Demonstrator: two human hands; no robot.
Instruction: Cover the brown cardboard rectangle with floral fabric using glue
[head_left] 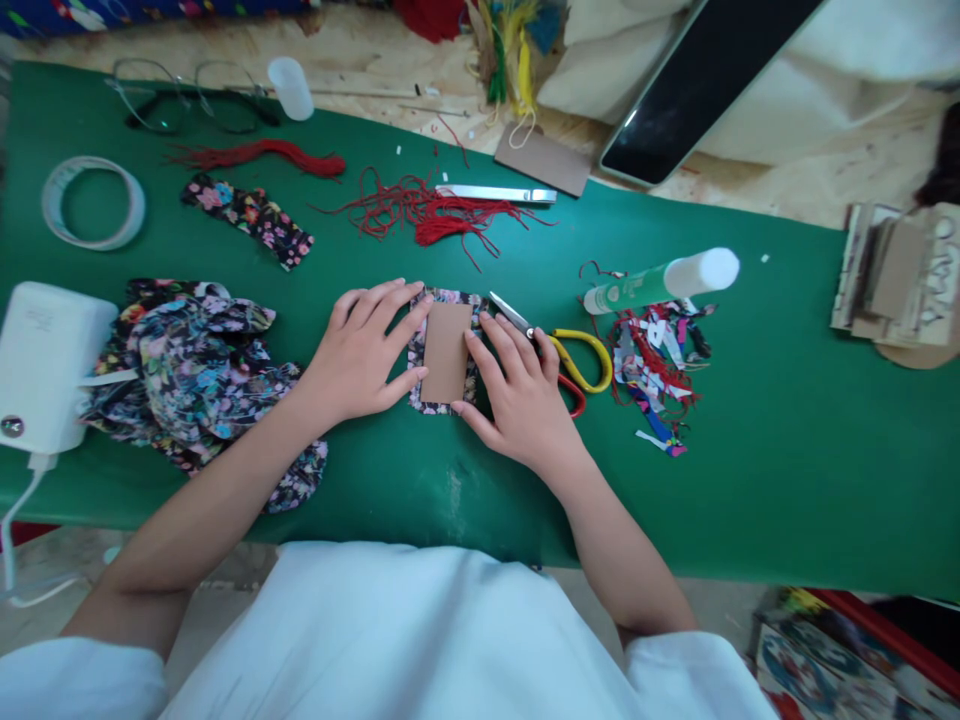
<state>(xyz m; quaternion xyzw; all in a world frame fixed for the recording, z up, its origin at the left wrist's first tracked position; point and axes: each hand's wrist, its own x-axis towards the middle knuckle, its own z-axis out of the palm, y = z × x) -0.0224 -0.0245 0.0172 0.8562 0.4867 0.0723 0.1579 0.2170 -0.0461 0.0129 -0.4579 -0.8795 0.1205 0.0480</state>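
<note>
A brown cardboard rectangle [445, 355] lies on a slightly larger piece of dark floral fabric [433, 408], whose border shows around it. My left hand [367, 350] rests flat with fingers apart, its fingertips touching the left side of the fabric and the card. From the other side my right hand [521, 395] spreads its fingers, fingertips on the right edge of the card and fabric. Beneath and beside the right hand lie scissors [598, 362] with yellow and red handles, partly covered by its fingers.
Crumpled floral cloth [202, 370] and a white power bank [52, 360] lie left. A glue stick [664, 280] and scrap pile [660, 360] are right. Behind are red threads [442, 215], tweezers [495, 194], a tape roll [94, 203], glasses [180, 95] and a dark-screened tablet [697, 85].
</note>
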